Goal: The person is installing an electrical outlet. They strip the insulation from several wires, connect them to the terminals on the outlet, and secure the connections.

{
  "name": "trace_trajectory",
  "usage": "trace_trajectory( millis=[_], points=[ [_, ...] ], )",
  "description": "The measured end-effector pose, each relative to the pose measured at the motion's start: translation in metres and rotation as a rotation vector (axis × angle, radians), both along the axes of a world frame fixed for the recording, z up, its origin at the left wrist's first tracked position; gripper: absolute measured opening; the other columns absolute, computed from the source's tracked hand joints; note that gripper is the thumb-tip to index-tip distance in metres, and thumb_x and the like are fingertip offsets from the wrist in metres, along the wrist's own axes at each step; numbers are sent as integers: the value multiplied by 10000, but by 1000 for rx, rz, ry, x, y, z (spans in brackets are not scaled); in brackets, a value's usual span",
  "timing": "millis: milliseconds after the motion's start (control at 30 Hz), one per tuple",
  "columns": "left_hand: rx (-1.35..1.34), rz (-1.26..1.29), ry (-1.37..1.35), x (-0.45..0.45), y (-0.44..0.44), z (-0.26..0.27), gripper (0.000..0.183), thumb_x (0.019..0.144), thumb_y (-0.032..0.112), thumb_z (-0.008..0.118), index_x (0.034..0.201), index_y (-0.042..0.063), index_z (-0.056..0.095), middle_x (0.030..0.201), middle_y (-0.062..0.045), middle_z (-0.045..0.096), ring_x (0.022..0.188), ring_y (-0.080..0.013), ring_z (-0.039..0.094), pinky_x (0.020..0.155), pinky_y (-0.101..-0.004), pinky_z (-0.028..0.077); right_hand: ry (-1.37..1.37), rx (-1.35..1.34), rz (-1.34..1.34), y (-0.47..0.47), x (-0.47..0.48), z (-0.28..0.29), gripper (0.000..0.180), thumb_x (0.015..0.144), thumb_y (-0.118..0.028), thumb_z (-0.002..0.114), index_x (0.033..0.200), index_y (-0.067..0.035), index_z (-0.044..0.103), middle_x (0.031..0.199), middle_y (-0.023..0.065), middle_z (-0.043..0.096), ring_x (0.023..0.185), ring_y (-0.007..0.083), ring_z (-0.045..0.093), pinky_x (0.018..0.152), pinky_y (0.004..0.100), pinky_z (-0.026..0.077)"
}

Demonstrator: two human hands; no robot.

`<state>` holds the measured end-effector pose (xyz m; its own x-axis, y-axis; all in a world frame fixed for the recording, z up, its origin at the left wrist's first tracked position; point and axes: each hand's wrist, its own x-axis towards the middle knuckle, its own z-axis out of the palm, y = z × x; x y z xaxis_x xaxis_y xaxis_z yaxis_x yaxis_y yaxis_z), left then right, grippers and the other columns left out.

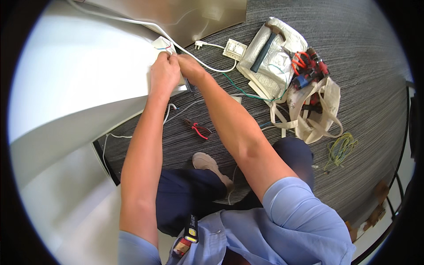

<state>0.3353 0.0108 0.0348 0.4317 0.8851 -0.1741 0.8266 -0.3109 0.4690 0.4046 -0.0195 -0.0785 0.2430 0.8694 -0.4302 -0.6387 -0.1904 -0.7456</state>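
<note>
My left hand (pixel 165 71) is closed at the base of a white cable end (pixel 169 50), its thumb and index finger pinched together. Thin red and blue wires (pixel 164 47) fan out from that end, in front of a white box-like fitting (pixel 159 42) on the wall side. Right against it is my right hand (pixel 191 69), bent inward; its fingertips are hidden behind the left hand, so its grip does not show. Below the hands, pliers with red and black handles (pixel 198 128) lie on the dark carpet.
A white cable (pixel 139 22) arcs past the hands toward a socket outlet (pixel 235 49) with a plug (pixel 199 44). Silver bubble wrap (pixel 281 49) bears a hammer (pixel 264 53). Orange-handled pliers (pixel 299 61) lie by a cloth tote bag (pixel 326 116). Coiled yellow-green wire (pixel 341 149) rests farther right.
</note>
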Motion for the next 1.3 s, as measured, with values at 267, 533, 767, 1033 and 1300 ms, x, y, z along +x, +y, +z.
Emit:
trace_trajectory(
  millis=[267, 533, 767, 1033, 1300],
  points=[
    [-151, 133, -168, -12, -6, 7, 366, 931, 350, 630, 1067, 32, 748, 893, -202, 732, 816, -325, 706, 764, -391, 547, -305, 27, 88, -57, 5, 38, 372, 889, -173, 630, 1167, 71, 671, 1149, 159, 697, 1091, 219, 625, 983, 323, 462],
    [-68, -155, -190, -59, -90, 59, 289, 1014, 223, 503, 1108, 4, 666, 743, -238, 680, 686, -361, 696, 689, -442, 536, -537, -40, 18, -43, -7, 64, 401, 928, -329, 647, 1005, 59, 706, 807, 118, 713, 724, 177, 644, 690, 320, 523],
    [-318, -385, 192, -77, -100, 40, 382, 959, 282, 603, 1173, -31, 652, 1060, -287, 698, 1045, -455, 660, 916, -518, 520, -72, -120, -331, -51, -10, 40, 321, 1049, -274, 511, 1105, 37, 568, 976, 196, 721, 823, 244, 717, 753, 342, 601],
    [-382, -285, 167, -82, -85, 15, 479, 980, 285, 566, 1347, -25, 570, 1217, -305, 652, 1180, -438, 615, 1027, -488, 482, 129, -189, -440, -64, 1, 17, 263, 1055, -193, 502, 1219, 11, 476, 1129, 194, 687, 902, 291, 719, 727, 394, 628],
    [-880, 213, -351, -79, -75, -35, 497, 1050, 364, 456, 1373, 2, 565, 1204, -134, 665, 1020, -220, 666, 836, -364, 529, 295, -176, -556, -60, 1, 24, 176, 1025, -153, 564, 1129, -12, 573, 1032, 127, 674, 818, 222, 690, 670, 338, 610]
  ],
)
